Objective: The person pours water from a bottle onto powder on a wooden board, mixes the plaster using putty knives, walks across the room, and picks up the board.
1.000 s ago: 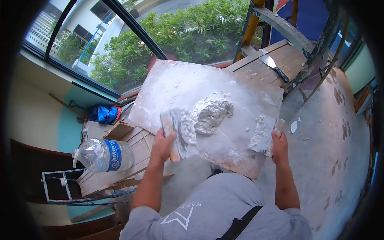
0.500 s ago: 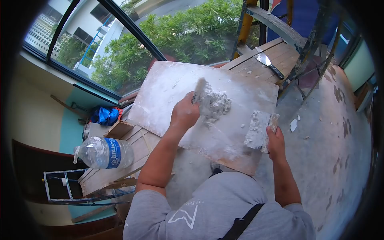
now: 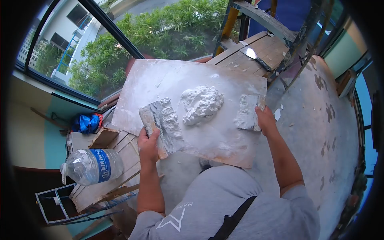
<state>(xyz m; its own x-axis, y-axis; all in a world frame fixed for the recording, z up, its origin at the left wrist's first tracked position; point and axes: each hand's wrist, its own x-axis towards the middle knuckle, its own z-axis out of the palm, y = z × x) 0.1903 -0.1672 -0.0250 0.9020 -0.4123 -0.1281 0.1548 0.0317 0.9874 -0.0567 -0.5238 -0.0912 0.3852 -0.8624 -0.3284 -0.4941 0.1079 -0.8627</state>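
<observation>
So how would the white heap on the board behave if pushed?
The heap would probably smear rather than slide whole, judging by the white film across the board. It likely clings, since similar paste coats the blade in the left hand. Its broad, lumpy shape makes rolling unlikely.

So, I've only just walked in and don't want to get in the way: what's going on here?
A lump of white paste sits on a whitened board, with a person's hands to either side. The left hand grips a wide blade by its handle, paste across its face; the right hand holds another blade, also coated. Nearby, a putty knife lies on wooden planks, and a large plastic bottle is off to the left.
</observation>
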